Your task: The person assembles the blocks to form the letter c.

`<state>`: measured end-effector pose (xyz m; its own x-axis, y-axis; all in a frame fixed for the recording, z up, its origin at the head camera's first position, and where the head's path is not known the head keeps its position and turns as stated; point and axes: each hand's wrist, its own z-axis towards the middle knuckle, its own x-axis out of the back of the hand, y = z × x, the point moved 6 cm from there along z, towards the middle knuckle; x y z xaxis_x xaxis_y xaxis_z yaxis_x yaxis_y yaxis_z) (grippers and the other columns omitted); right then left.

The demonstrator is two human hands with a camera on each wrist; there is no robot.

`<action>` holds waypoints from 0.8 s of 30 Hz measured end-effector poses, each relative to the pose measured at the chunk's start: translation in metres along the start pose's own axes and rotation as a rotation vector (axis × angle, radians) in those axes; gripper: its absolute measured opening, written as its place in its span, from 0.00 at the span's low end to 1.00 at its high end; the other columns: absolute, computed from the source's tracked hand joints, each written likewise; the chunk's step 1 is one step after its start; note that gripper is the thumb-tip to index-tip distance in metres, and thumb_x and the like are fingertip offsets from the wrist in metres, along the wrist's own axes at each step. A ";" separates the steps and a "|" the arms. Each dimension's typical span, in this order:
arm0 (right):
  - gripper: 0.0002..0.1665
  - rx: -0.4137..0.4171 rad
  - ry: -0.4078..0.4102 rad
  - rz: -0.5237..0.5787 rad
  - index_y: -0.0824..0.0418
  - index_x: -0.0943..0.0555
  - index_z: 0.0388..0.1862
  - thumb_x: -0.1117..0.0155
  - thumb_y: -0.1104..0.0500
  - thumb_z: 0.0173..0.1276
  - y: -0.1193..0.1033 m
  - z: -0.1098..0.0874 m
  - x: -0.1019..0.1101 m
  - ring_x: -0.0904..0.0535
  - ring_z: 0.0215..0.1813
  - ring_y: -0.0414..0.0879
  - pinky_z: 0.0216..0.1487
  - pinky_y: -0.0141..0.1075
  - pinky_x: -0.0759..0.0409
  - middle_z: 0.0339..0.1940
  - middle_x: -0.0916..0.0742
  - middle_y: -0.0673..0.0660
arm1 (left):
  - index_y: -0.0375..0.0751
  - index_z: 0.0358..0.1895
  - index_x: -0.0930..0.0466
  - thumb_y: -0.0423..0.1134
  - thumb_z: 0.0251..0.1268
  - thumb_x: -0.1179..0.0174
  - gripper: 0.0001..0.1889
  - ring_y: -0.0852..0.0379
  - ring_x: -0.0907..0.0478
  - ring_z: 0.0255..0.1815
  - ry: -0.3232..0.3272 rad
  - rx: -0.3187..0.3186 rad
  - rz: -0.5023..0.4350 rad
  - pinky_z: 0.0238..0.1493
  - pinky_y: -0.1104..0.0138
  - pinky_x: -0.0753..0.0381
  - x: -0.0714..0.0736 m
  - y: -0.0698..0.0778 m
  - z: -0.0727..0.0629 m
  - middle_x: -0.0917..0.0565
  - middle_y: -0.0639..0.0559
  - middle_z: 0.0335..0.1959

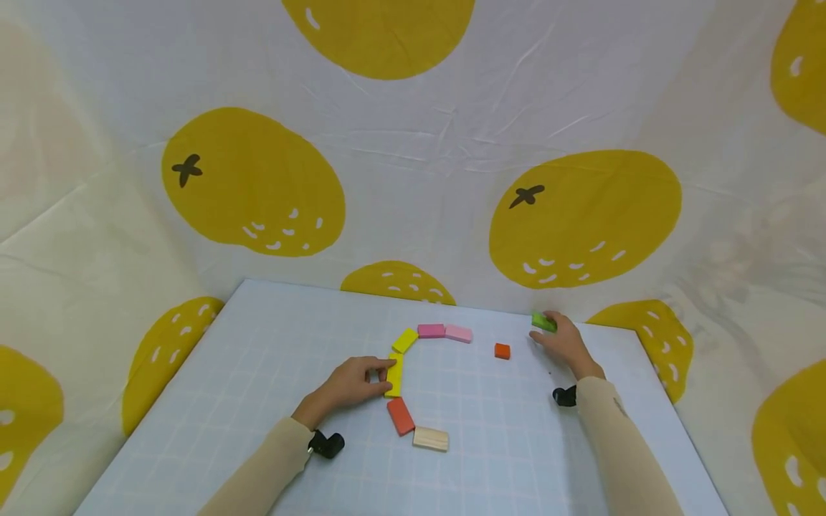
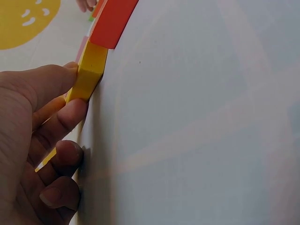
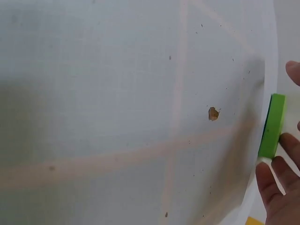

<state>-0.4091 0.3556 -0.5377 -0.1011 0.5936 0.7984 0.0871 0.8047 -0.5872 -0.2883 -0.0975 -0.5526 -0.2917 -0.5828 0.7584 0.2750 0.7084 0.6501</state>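
My left hand [image 1: 353, 381] pinches a long yellow block [image 1: 396, 376] between thumb and fingers, at the left side of a curved row of blocks. In the left wrist view this yellow block [image 2: 89, 72] meets the end of a red block [image 2: 112, 23], while the lower fingers curl loosely beneath. At the table's far right, my right hand [image 1: 564, 345] is spread at a green block [image 1: 543, 322]. The right wrist view has fingertips right at the lower end of the green block [image 3: 272, 126], and another digit stands apart from it above.
The curve also includes a shorter yellow block [image 1: 405, 340], a dark pink block [image 1: 431, 330], a light pink block [image 1: 459, 333] and a plain wooden block [image 1: 430, 438]. A small orange block [image 1: 502, 351] lies apart. Fruit-printed cloth [image 1: 413, 215] rises behind the white table [image 1: 213, 373].
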 end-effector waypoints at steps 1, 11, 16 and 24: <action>0.48 0.003 -0.002 -0.006 0.69 0.41 0.79 0.34 0.45 0.72 0.001 0.000 -0.001 0.38 0.74 0.69 0.76 0.65 0.43 0.77 0.35 0.74 | 0.52 0.67 0.18 0.51 0.67 0.31 0.26 0.63 0.28 0.31 0.000 0.001 0.001 0.33 0.70 0.29 0.000 0.000 0.000 0.24 0.65 0.31; 0.43 0.053 0.054 -0.025 0.69 0.38 0.77 0.37 0.48 0.74 -0.006 -0.007 0.002 0.33 0.70 0.69 0.73 0.65 0.38 0.73 0.29 0.74 | 0.54 0.67 0.18 0.51 0.67 0.31 0.25 0.63 0.28 0.31 0.009 -0.017 0.003 0.33 0.70 0.29 -0.002 -0.002 0.001 0.24 0.66 0.32; 0.44 0.004 0.022 -0.008 0.68 0.41 0.79 0.39 0.47 0.75 -0.002 -0.008 -0.002 0.35 0.71 0.69 0.74 0.66 0.39 0.76 0.33 0.74 | 0.54 0.67 0.18 0.51 0.67 0.31 0.25 0.64 0.28 0.31 0.002 -0.016 -0.009 0.33 0.70 0.28 -0.005 -0.003 0.003 0.24 0.66 0.31; 0.40 0.049 0.034 0.006 0.67 0.35 0.76 0.36 0.48 0.73 -0.003 -0.009 -0.013 0.30 0.66 0.67 0.72 0.64 0.35 0.69 0.25 0.73 | 0.55 0.67 0.18 0.52 0.67 0.31 0.25 0.63 0.28 0.31 0.007 0.001 -0.005 0.32 0.70 0.29 -0.004 -0.004 0.002 0.24 0.66 0.32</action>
<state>-0.3996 0.3451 -0.5449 -0.0664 0.5987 0.7982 0.0386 0.8009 -0.5975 -0.2905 -0.0973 -0.5580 -0.2864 -0.5891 0.7556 0.2726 0.7060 0.6537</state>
